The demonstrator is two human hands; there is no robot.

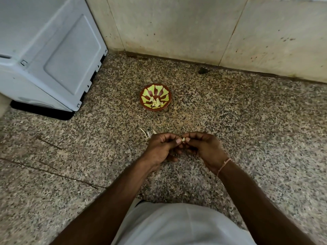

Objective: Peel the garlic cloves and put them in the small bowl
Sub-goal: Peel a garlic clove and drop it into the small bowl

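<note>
Fingers of both hands are curled together above a speckled stone floor, beside a grey appliance set against the wall. Well apart from the hands, a small red bowl with green markings is seen, peeled cloves heaped inside. One garlic clove is pinched between the left hand and the right hand. Pale skins are scattered just beyond the left knuckles.
</note>
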